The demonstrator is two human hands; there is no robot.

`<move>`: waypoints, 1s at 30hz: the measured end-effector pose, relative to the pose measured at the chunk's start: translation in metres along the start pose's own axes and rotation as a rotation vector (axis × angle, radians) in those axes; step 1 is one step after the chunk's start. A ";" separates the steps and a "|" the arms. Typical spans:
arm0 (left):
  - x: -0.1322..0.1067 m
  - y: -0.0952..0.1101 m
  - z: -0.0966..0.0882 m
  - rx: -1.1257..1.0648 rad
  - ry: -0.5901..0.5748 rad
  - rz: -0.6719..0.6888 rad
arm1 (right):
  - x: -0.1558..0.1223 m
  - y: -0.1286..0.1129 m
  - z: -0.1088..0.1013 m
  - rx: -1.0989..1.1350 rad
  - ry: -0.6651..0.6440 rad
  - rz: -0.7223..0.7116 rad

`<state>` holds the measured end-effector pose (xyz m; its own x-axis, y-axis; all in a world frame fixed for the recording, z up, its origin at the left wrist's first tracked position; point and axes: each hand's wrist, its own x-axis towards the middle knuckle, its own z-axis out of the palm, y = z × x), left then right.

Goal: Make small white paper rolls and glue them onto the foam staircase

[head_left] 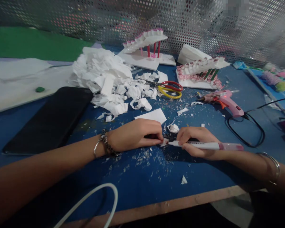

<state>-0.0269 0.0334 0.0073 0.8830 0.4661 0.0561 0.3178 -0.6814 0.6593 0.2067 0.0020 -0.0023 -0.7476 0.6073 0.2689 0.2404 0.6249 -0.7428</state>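
Between my two hands a small scrap of white paper (pixel 165 142) with reddish marks lies low over the blue table. My left hand (pixel 139 133) pinches its left side between thumb and fingertips. My right hand (pixel 197 139) grips a white marker pen (pixel 205 145) with a pinkish end, its tip pointing left and at the scrap's right edge. Just beyond my fingers are a crumpled paper piece (pixel 174 128) and a flat white card (pixel 152 116). Tiny paper bits are scattered around both hands.
Behind lie a heap of torn white paper (pixel 102 68), red-and-yellow-handled scissors (pixel 169 89) and two white paper models (pixel 144 41) (pixel 201 71). A pink glue gun (pixel 230 103) with a black cord rests right. Left is a black tablet-like slab (pixel 49 118); a white cable (pixel 92 191) loops in front.
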 end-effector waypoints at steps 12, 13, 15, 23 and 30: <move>-0.001 -0.002 0.001 0.005 0.000 -0.004 | 0.002 -0.003 0.000 -0.015 -0.022 -0.050; -0.001 -0.001 0.001 0.002 0.002 -0.002 | 0.002 -0.003 0.000 -0.014 -0.033 -0.057; 0.000 -0.001 0.001 -0.002 0.006 0.003 | 0.002 -0.003 0.000 -0.026 -0.047 -0.063; -0.001 -0.001 0.000 -0.005 0.010 0.008 | 0.001 -0.005 0.000 -0.040 -0.040 -0.073; 0.000 -0.002 0.001 -0.011 0.007 -0.006 | 0.001 -0.006 0.001 -0.046 -0.035 -0.091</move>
<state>-0.0276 0.0339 0.0055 0.8785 0.4743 0.0570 0.3196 -0.6721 0.6679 0.2042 -0.0011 0.0017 -0.7884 0.5300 0.3122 0.1980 0.6992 -0.6870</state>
